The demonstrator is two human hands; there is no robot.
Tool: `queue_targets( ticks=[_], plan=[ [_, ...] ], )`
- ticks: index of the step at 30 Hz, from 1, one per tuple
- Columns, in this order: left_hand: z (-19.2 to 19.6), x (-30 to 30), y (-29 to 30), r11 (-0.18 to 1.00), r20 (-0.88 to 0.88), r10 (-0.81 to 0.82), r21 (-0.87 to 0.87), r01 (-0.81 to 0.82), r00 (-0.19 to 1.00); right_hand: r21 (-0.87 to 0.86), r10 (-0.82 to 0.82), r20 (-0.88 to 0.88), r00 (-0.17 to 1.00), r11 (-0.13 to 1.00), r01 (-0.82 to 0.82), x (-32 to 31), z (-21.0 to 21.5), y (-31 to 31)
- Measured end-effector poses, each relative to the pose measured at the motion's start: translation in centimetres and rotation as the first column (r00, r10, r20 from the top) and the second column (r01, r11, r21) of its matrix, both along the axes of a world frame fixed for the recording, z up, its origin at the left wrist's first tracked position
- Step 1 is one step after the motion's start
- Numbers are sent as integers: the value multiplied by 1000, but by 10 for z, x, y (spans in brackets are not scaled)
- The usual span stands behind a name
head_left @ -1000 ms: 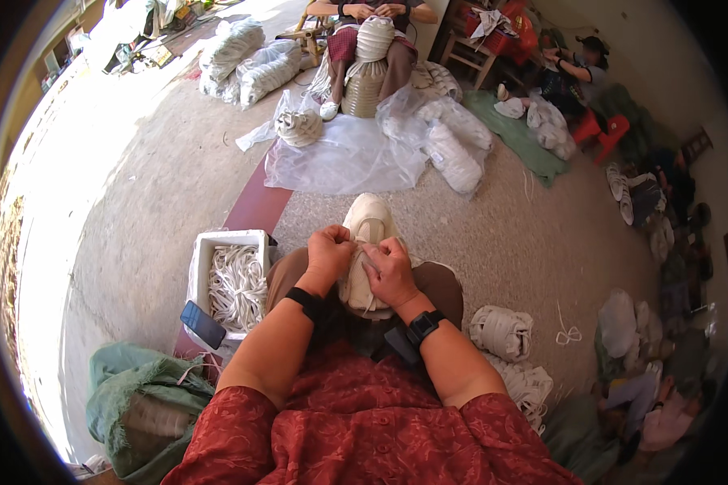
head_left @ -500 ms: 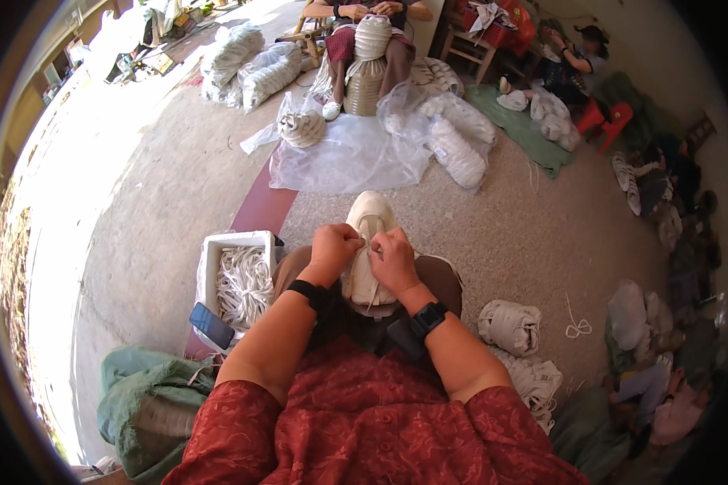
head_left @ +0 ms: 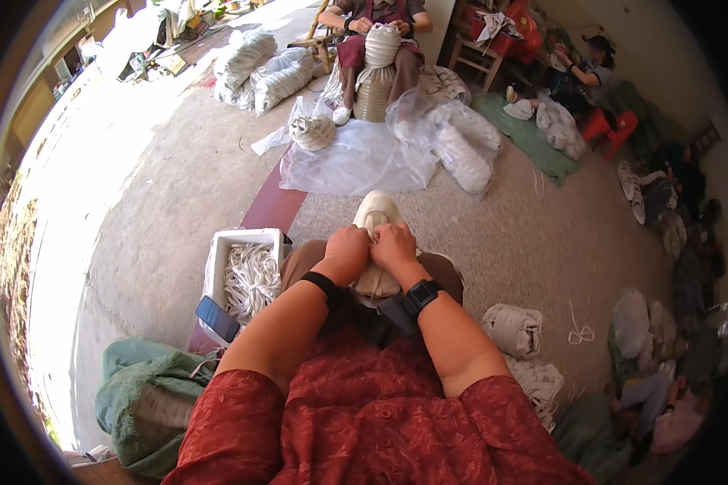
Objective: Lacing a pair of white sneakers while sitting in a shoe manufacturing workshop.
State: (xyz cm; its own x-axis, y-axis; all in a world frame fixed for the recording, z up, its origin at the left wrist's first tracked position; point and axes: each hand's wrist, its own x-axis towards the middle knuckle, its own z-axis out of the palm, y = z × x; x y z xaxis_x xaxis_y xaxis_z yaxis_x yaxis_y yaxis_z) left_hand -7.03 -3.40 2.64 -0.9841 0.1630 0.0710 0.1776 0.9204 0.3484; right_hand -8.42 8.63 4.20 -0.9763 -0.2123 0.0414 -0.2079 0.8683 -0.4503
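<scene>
An off-white shoe [head_left: 378,208] sits on my lap, toe pointing away from me. My left hand [head_left: 348,252] is closed over the left side of its lace opening, fingers pinched together. Close against it, my right hand [head_left: 395,246] is pinched at the opening's right side. A thin shoelace [head_left: 373,283] shows below the hands toward the heel; the part at my fingertips is hidden by them. On my left stands a white box [head_left: 210,275] full of loose white laces [head_left: 251,283], with a phone [head_left: 217,319] at its near corner.
To my right lie off-white tied bundles [head_left: 513,330] and a loose white cord [head_left: 580,333]. A green sack [head_left: 141,404] is at lower left. Ahead, clear plastic sheeting [head_left: 356,162] and filled bags [head_left: 465,158] lie before a seated person [head_left: 380,24]. Another person [head_left: 594,73] sits at far right.
Both hands have drawn closer together over the shoe's lace opening, covering more of it. The view has shifted slightly, so the surroundings appear a little further right.
</scene>
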Motion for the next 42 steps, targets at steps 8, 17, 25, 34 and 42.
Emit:
queue_targets(
  ticks=[8,17,25,34,42],
  plan=[
    [5,-19,-36,879,183,-257,453,151,949,60,-21,-35,999,998,23,11,-4,0],
    [-21,1,-38,669,122,-139,743,2,983,71,91,-152,984,994,-81,15,-1,-1],
    [-6,-11,-42,739,289,-207,672,-44,935,591,653,-366,662,713,-376,18,7,3],
    [-16,-17,-45,744,250,-212,668,-10,945,583,820,-118,560,514,-630,3,9,-4],
    [-10,-16,-48,686,337,-251,723,-78,907,380,595,-212,775,781,-495,17,15,4]
  ],
)
